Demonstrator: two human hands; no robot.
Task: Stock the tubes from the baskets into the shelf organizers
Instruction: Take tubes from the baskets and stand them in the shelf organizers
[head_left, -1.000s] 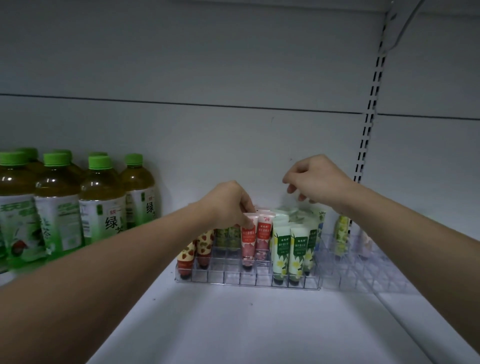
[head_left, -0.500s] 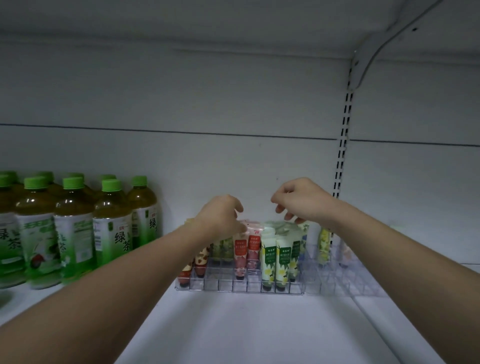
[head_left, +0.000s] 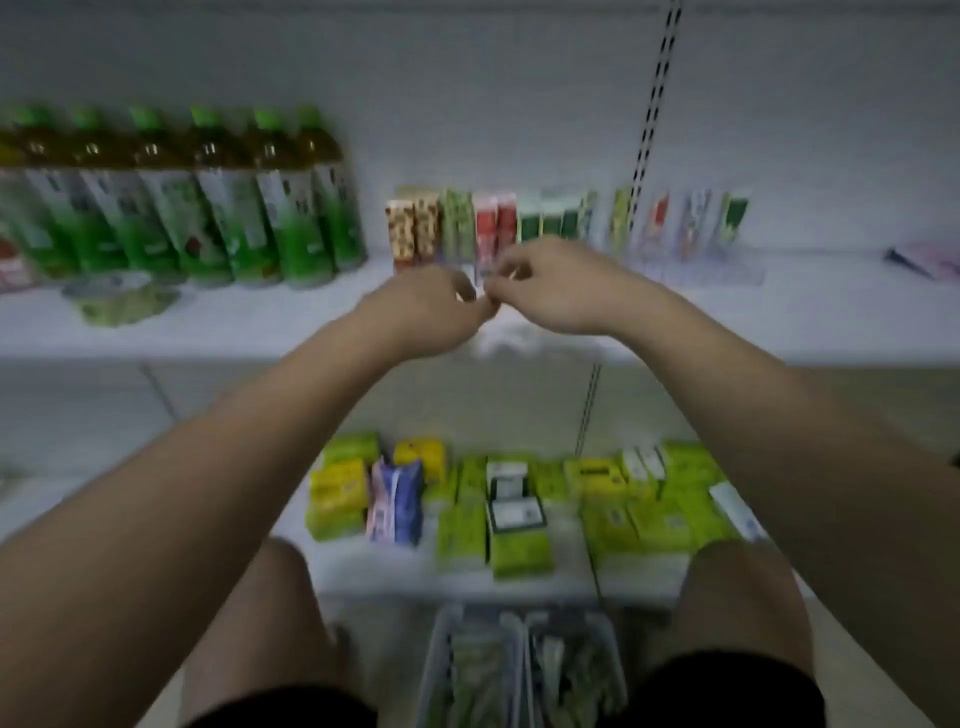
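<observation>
While the frame is blurred, the left hand (head_left: 426, 312) and right hand (head_left: 550, 291) meet fingertip to fingertip in front of the shelf (head_left: 779, 322), fingers curled; whether they grasp anything cannot be told. Tubes (head_left: 488, 228) stand upright in the clear organizers (head_left: 727, 270) at the shelf's back, right of green-capped bottles (head_left: 208, 197). Baskets (head_left: 524, 670) holding more tubes sit low between the person's knees, below a lower shelf of green and yellow packets (head_left: 519, 519).

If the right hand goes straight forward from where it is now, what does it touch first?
Most likely the red tubes standing in the clear organizer just beyond the right hand. The picture is blurred and depth is unclear, so this is a guess.
</observation>
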